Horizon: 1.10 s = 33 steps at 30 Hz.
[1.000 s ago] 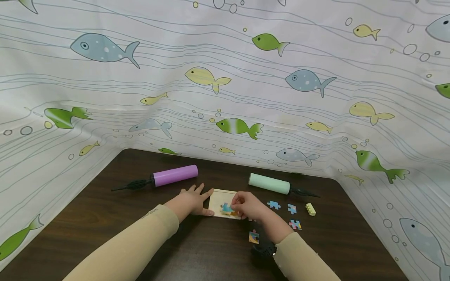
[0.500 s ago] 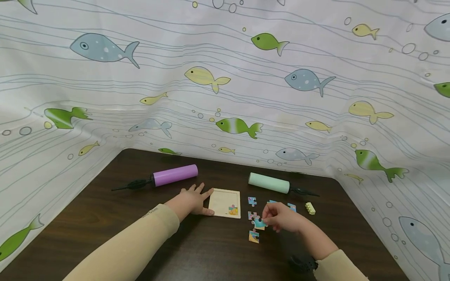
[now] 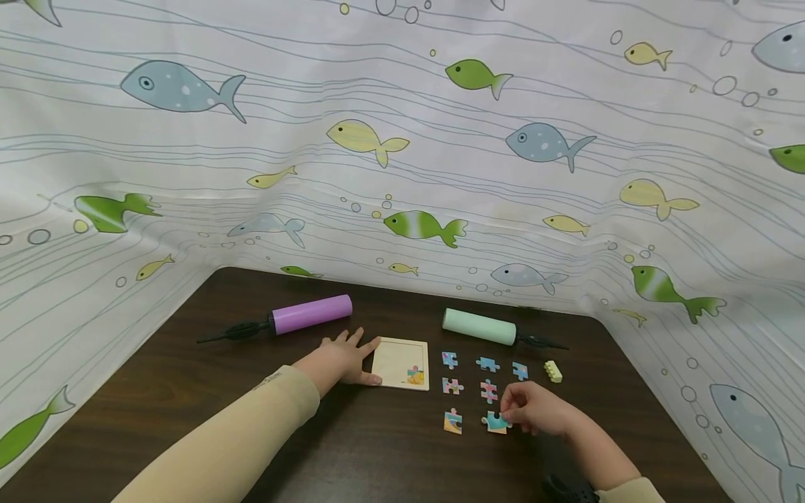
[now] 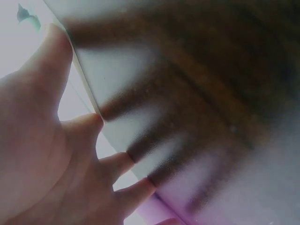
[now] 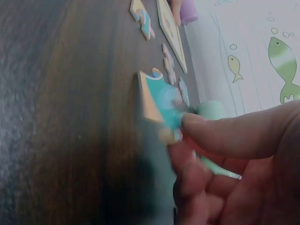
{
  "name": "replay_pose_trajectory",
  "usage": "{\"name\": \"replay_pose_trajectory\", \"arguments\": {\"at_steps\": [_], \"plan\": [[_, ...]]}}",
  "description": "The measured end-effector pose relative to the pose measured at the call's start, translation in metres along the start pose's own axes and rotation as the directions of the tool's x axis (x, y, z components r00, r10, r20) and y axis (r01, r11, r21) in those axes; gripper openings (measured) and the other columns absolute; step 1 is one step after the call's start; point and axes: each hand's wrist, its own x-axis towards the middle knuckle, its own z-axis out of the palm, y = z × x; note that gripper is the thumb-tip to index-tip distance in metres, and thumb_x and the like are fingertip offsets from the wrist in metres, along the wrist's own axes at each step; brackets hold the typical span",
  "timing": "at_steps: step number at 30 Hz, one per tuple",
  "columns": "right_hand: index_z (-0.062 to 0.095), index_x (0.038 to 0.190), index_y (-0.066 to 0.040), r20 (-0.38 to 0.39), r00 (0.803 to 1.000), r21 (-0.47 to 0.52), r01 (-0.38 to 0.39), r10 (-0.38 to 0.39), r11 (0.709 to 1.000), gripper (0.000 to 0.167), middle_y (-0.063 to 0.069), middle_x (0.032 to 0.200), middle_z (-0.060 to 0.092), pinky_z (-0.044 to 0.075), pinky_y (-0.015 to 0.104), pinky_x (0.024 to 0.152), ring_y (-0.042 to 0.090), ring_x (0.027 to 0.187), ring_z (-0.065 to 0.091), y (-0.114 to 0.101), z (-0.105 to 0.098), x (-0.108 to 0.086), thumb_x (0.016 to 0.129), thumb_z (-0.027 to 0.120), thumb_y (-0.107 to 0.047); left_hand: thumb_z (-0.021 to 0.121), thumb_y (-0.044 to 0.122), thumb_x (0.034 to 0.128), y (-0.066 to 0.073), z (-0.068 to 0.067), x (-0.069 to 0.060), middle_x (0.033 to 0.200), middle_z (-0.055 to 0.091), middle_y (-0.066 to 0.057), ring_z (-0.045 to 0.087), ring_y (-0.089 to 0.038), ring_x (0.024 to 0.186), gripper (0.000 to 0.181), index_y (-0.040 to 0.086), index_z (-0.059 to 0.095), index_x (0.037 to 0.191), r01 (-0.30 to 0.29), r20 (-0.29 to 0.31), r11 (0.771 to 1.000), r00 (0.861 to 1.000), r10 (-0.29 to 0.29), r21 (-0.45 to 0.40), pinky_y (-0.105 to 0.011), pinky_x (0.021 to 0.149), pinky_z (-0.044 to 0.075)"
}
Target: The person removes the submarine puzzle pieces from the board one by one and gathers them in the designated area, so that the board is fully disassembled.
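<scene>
My right hand [image 3: 534, 409] pinches a teal jigsaw piece [image 3: 495, 423] with a sandy edge between thumb and fingers. In the right wrist view that piece [image 5: 161, 96] is tilted close to the dark table. My left hand [image 3: 342, 360] rests with spread fingers, thumb and forefinger touching the left edge of a square wooden puzzle tray [image 3: 391, 360]. One jigsaw piece [image 3: 415, 376] lies in the tray's lower right corner. In the left wrist view the fingertips [image 4: 89, 123] meet the tray's pale edge.
Several loose jigsaw pieces lie right of the tray, among them a pink one [image 3: 489, 391] and an orange-blue one [image 3: 453, 422]. A yellow toy brick [image 3: 553, 372] sits farther right. Behind are a purple hand pump [image 3: 313, 314] and a mint-green hand pump [image 3: 479, 326], before a fish-print curtain [image 3: 402, 140].
My right hand has carried the teal jigsaw piece from over the tray rightward and nearer, beside the loose pieces. My left hand has stayed at the tray's left edge.
</scene>
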Motion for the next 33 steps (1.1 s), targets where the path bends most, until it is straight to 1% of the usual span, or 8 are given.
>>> {"name": "replay_pose_trajectory", "arguments": {"at_steps": [3, 6, 10, 13, 19, 24, 28, 33], "plan": [[0.061, 0.088, -0.002, -0.042, 0.999, -0.071, 0.004, -0.007, 0.997, 0.008, 0.001, 0.069, 0.054, 0.038, 0.028, 0.046, 0.014, 0.053, 0.047, 0.0, 0.001, 0.001, 0.092, 0.067, -0.005, 0.057, 0.068, 0.087, 0.0, 0.001, 0.0, 0.162, 0.017, -0.014, 0.018, -0.041, 0.145, 0.091, 0.026, 0.022, 0.159, 0.001, -0.002, 1.0, 1.0, -0.001, 0.0, -0.063, 0.11, 0.019], [0.061, 0.089, -0.001, -0.069, 0.997, -0.106, 0.026, -0.034, 0.994, 0.006, 0.002, 0.071, 0.055, 0.038, 0.028, 0.046, 0.014, 0.052, 0.045, -0.003, 0.0, 0.005, 0.091, 0.067, -0.002, 0.057, 0.069, 0.0868, 0.001, 0.001, 0.0, 0.162, 0.017, -0.014, 0.018, -0.041, 0.146, 0.091, 0.027, 0.022, 0.159, 0.002, -0.005, 1.0, 1.0, -0.002, 0.001, -0.063, 0.111, 0.019], [0.061, 0.092, 0.002, -0.084, 0.995, -0.104, 0.046, -0.055, 0.994, 0.006, 0.004, 0.075, 0.056, 0.04, 0.028, 0.049, 0.014, 0.054, 0.045, -0.013, 0.001, 0.016, 0.092, 0.066, -0.001, 0.057, 0.069, 0.0866, 0.0, 0.002, 0.0, 0.162, 0.017, -0.014, 0.018, -0.041, 0.146, 0.091, 0.027, 0.023, 0.159, 0.003, -0.009, 1.0, 1.0, -0.003, -0.002, -0.063, 0.111, 0.019], [0.061, 0.092, 0.001, -0.087, 0.994, -0.107, 0.051, -0.06, 0.993, 0.006, 0.004, 0.076, 0.056, 0.042, 0.03, 0.052, 0.014, 0.058, 0.047, -0.021, 0.004, 0.026, 0.092, 0.066, -0.001, 0.057, 0.069, 0.0864, 0.001, 0.001, 0.0, 0.162, 0.017, -0.014, 0.018, -0.041, 0.146, 0.09, 0.027, 0.023, 0.159, 0.003, -0.01, 1.0, 1.0, -0.003, 0.001, -0.062, 0.111, 0.02], [0.06, 0.091, 0.0, -0.096, 0.991, -0.122, 0.082, -0.094, 0.989, 0.006, 0.004, 0.073, 0.054, 0.042, 0.03, 0.051, 0.015, 0.057, 0.047, -0.036, 0.017, 0.051, 0.092, 0.067, 0.001, 0.057, 0.069, 0.0863, 0.001, 0.001, -0.001, 0.162, 0.017, -0.013, 0.019, -0.04, 0.146, 0.091, 0.027, 0.023, 0.159, 0.007, -0.012, 1.0, 1.0, -0.007, 0.01, -0.062, 0.11, 0.02], [0.06, 0.091, 0.002, -0.114, 0.986, -0.112, 0.107, -0.119, 0.988, 0.007, 0.006, 0.074, 0.057, 0.042, 0.032, 0.052, 0.016, 0.057, 0.048, -0.047, 0.031, 0.075, 0.091, 0.067, 0.002, 0.057, 0.069, 0.0864, 0.001, 0.001, -0.001, 0.162, 0.017, -0.013, 0.018, -0.04, 0.146, 0.09, 0.028, 0.022, 0.159, 0.007, -0.012, 1.0, 1.0, -0.007, 0.008, -0.063, 0.11, 0.021], [0.06, 0.093, 0.002, -0.123, 0.986, -0.125, 0.098, -0.113, 0.987, 0.007, 0.007, 0.073, 0.058, 0.045, 0.034, 0.052, 0.02, 0.057, 0.052, -0.054, 0.044, 0.093, 0.091, 0.067, 0.002, 0.056, 0.07, 0.0864, 0.001, 0.001, -0.001, 0.162, 0.017, -0.013, 0.019, -0.04, 0.146, 0.091, 0.028, 0.022, 0.159, 0.006, -0.008, 1.0, 1.0, -0.006, 0.018, -0.063, 0.11, 0.021], [0.062, 0.093, -0.003, -0.137, 0.986, -0.19, 0.069, -0.096, 0.979, 0.012, 0.006, 0.069, 0.054, 0.044, 0.031, 0.044, 0.021, 0.049, 0.054, -0.062, 0.058, 0.109, 0.088, 0.073, -0.004, 0.055, 0.071, 0.0862, 0.002, 0.001, 0.0, 0.162, 0.017, -0.013, 0.02, -0.039, 0.146, 0.091, 0.028, 0.021, 0.159, 0.009, -0.002, 0.999, 1.0, -0.009, 0.036, -0.062, 0.109, 0.023]]}}
